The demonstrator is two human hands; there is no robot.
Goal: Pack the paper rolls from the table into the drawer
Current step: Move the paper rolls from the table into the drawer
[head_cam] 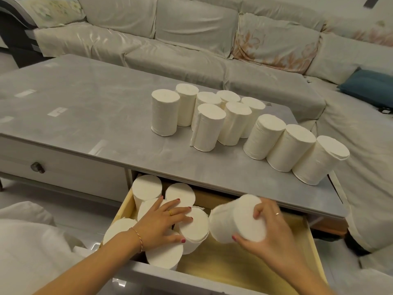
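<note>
Drawer holding upright paper rolls, left hand flat atop them, right hand's grip closed on tilted roll.

Soft, even indoor light, pale glare patches seen on the grey table at 9 o'clock, faint shadows, edges bent by the wide lens, slight blur on the right hand.

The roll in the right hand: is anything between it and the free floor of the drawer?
Nothing visible. The right hand holds the tilted roll over the drawer's bare right part; the packed rolls stand to its left, under the left hand.
</note>
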